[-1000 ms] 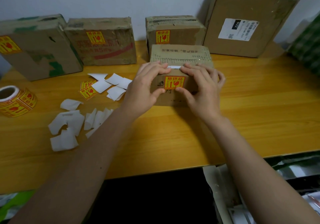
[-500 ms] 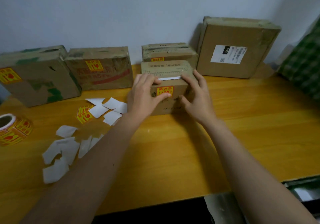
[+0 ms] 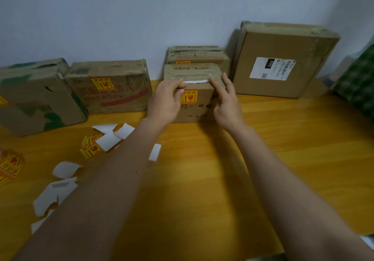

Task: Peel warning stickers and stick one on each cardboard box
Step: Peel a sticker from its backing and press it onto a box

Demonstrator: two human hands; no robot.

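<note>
Small box pushed further back, both hands on it

Compared with a moment ago the small cardboard box (image 3: 194, 107) sits deeper on the wooden table (image 3: 283, 149), almost against the stickered box behind it (image 3: 199, 55), and one white backing slip (image 3: 155, 152) now shows right of the left forearm. The left hand (image 3: 165, 101) curls over the box's top left edge, the right hand (image 3: 227, 101) grips its right side with fingers laid up the corner. A glossy yellow-and-red warning sticker (image 3: 188, 97) is flat on its matte brown front. The scuffed, dented boxes on the left (image 3: 109, 86) carry theirs too; the big square one (image 3: 283, 60) shows only a white shipping label.
</note>
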